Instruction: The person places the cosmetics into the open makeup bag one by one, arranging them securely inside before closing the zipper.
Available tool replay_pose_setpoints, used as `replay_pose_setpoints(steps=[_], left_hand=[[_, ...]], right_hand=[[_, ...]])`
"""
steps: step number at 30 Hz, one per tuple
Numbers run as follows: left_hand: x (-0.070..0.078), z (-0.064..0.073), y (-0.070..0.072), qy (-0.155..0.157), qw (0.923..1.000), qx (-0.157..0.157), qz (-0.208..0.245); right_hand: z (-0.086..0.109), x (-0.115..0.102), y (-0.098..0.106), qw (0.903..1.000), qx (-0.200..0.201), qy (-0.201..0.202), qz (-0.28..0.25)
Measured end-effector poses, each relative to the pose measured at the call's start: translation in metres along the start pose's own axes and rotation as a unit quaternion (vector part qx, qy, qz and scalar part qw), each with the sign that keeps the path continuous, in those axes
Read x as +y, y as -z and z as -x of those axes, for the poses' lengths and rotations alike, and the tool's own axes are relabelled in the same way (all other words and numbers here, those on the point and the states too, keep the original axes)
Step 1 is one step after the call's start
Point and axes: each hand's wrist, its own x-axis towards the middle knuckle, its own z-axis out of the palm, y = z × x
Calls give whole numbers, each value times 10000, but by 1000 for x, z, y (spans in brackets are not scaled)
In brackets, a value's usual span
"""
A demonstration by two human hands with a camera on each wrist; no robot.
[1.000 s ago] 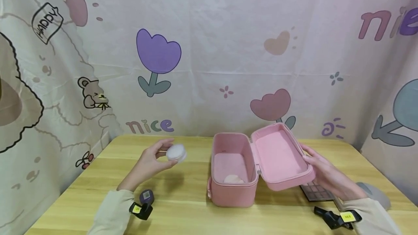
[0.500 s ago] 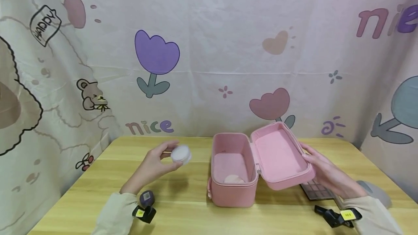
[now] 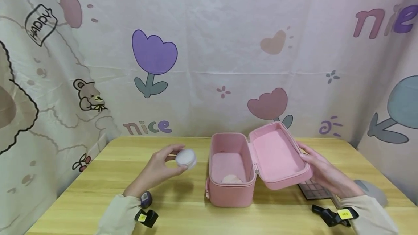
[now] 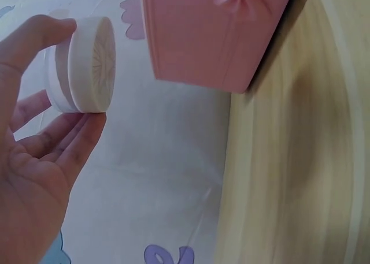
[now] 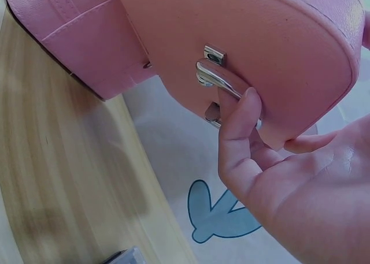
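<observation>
My left hand (image 3: 160, 169) pinches a small round jar with a white lid (image 3: 186, 158) between thumb and fingers, above the table and left of the case. In the left wrist view the jar's lid (image 4: 92, 64) shows a ridged star pattern, with a clear body behind it. A pink cosmetic case (image 3: 232, 195) stands upright with its lid (image 3: 281, 155) swung out to the right. My right hand (image 3: 323, 169) holds that lid by its outer edge. Metal handle fittings (image 5: 217, 76) show on the lid's outside in the right wrist view. A pale rounded thing (image 3: 232, 179) lies inside the case.
A small dark purple round container (image 3: 146, 199) lies by my left wrist. Under the lid and right forearm is a flat palette with square compartments (image 3: 315, 190). A grey mouse-shaped thing (image 3: 372, 191) sits at the right. A printed cloth (image 3: 202, 46) hangs behind the wooden table (image 3: 192, 220).
My left hand has carried the jar to the right, closer to the case. The right hand still holds the lid at about the same angle.
</observation>
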Motion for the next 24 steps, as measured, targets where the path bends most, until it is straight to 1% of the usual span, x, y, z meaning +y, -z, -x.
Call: replay_pose_setpoints(steps=[3,6,10,12,14,19,21,24], left_hand=[[0,1,-3,-114,9999,1,29],[1,0,-8,-361,9993,-37,-19],[2,-1,-16,-750,9969,-219,-98],[3,-1,-20,-840,9960,-290,-90],[3,0,-22,-849,9959,-300,-72],[1,1,-23,-750,9969,-222,43],[0,0,-23,-681,9972,-279,105],[-1,-4,-23,-625,9967,-502,143]], right_hand=[[-1,2,-4,10000,18,-19,-11],[-2,3,-6,10000,33,-9,51],[-1,2,-5,9999,80,4,96],[-1,1,-5,9998,116,-31,132],[0,-1,-4,9997,151,-101,172],[0,-3,-3,9993,174,-233,253],[0,-2,-3,9993,168,-239,229],[1,-1,-1,9996,135,-182,154]])
